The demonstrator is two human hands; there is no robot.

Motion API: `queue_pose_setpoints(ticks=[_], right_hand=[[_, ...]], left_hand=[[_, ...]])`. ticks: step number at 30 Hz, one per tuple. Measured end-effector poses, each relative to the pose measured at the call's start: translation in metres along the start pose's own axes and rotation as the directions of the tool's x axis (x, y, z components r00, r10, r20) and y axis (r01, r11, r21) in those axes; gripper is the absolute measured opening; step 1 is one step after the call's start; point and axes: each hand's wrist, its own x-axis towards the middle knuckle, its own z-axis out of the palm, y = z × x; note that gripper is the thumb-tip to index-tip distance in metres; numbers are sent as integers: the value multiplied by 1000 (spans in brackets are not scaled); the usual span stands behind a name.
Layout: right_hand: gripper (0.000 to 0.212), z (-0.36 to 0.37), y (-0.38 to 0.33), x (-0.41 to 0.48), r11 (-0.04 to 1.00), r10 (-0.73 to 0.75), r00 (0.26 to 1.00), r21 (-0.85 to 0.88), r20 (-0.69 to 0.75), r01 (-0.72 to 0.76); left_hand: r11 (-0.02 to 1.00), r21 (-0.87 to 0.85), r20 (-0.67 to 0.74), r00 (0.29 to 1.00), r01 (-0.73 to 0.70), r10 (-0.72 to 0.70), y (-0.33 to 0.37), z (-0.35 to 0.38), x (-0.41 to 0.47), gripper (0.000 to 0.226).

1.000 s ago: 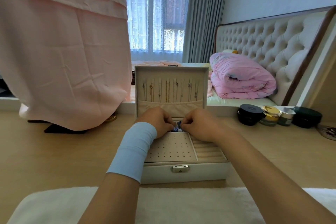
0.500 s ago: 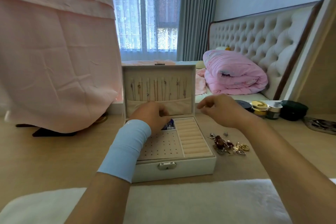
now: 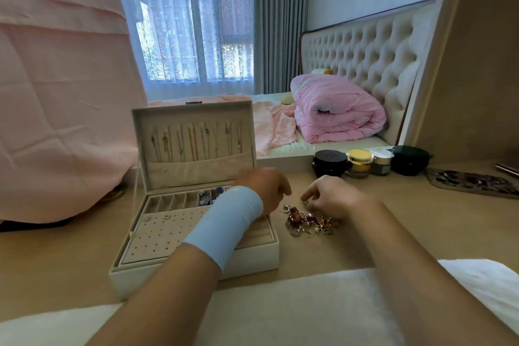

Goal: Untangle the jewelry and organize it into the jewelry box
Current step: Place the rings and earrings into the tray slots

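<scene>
The task looked partly done. The jewelry box (image 3: 252, 260) stood open in the centre-left of the frame, its lid (image 3: 193, 118) upright with a row of necklaces (image 3: 193, 140) hanging straight and separate inside. In the back row of small compartments (image 3: 174, 201), two at the right end held blue-and-white pieces (image 3: 209, 196); the others looked bare. Two studs (image 3: 157, 218) sat at the upper left of the perforated earring panel. The padded rolls on the right side of the box were largely hidden behind the left wrist and its blue wristband (image 3: 224, 222).

What remained was the tangled pile (image 3: 309, 222) on the tabletop (image 3: 393, 233), just right of the box near the middle of the frame. It was a knot of amber-red stones, gold links and silvery clasps, too small to count or tell apart.

The right hand (image 3: 334, 195) hovered over the upper edge of the pile, its fingers (image 3: 310, 194) drawn together and seemingly pinching a silvery piece (image 3: 305, 202). The left hand (image 3: 265, 187) hung above the box's right rear corner, just left of the pile, with its knuckles up. Its fingers were curled downward and the tips were hidden, so I could not tell whether it held anything.

Most of the sorting seemed ahead — the earrings and brooch-like pieces had yet to be separated.
</scene>
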Motion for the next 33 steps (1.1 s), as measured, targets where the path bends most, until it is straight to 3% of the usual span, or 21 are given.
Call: queue_pose_setpoints(ticks=[8,18,27,33], right_hand=[[14,9,5,7,995,-46,996,87,-75,52],[23,-4,6,0,970,-5,993,240,-116,33],[13,-10,-8,-7,924,-53,992,372,-116,93],[13,-14,-44,-16,869,-144,980,456,-140,193]], left_hand=[[981,191,254,967,-15,-34,12,15,41,32],[976,215,215,974,25,-73,15,25,53,21],[998,-60,59,998,30,-26,0,-8,30,11],[963,-252,-62,992,92,-111,-48,-45,-32,17]])
